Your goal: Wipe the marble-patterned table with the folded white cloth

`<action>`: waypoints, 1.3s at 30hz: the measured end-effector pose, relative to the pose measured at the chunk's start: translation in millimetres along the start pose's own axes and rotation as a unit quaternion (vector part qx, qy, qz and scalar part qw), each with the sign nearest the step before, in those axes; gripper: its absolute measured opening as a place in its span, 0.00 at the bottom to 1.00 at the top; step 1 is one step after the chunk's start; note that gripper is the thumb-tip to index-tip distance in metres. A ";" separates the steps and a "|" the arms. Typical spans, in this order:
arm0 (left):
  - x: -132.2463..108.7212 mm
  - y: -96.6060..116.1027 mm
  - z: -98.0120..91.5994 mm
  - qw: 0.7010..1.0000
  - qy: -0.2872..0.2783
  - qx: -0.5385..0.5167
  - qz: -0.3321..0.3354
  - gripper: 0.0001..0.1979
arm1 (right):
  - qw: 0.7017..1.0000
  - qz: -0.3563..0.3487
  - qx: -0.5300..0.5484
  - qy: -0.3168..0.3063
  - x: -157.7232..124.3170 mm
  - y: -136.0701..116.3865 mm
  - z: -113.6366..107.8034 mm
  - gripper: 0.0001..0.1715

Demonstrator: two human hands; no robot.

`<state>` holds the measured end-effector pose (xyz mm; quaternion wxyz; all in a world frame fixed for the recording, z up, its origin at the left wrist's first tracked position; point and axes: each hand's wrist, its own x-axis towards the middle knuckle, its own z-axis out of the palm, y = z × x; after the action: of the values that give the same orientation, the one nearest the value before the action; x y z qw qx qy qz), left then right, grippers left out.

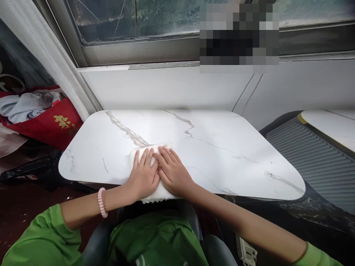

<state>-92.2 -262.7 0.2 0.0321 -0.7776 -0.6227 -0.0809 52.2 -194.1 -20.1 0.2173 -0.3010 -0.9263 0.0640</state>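
A white cloth (162, 194), apparently folded, lies on a white marble-patterned table (222, 159), its scalloped lower edge reaching the table's front edge. My left hand (144, 174) rests flat on the cloth, fingers stretched out and pointing away from me. Beside it, my right hand (173, 170) presses flat on the same cloth, fingers extended. The two hands touch at the thumbs and index fingers. Much of the cloth is hidden beneath them. A pink coiled band (102, 202) circles my left wrist.
A red bag (52, 123) stuffed with pale fabric stands left of the table, near a white curtain (47, 48). Behind the table is a white wall (166, 87) under a window. To the right are a grey ribbed surface (307, 155) and another white tabletop (332, 125).
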 end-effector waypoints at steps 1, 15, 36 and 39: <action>-0.1 0.7 -0.7 1.000 -0.005 -0.004 0.006 0.26 | 1.000 0.003 -0.002 0.001 -1.9 -0.8 -0.6 0.29; 148.8 -61.5 23.6 1.000 -0.011 -0.013 -0.011 0.26 | 0.999 0.041 -0.031 0.012 112.3 104.9 20.2 0.29; 257.2 -96.2 35.1 1.000 -0.009 -0.030 0.002 0.23 | 0.989 0.134 0.009 0.059 180.9 178.3 27.3 0.22; 238.7 -73.6 29.8 0.999 -0.008 -0.035 0.001 0.22 | 0.991 0.126 0.019 0.040 159.2 173.4 19.6 0.22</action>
<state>-110.9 -11.9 6.7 0.0003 -0.7797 -0.6187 -0.0967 20.1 40.0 -23.0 0.2502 -0.4134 -0.8702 0.0963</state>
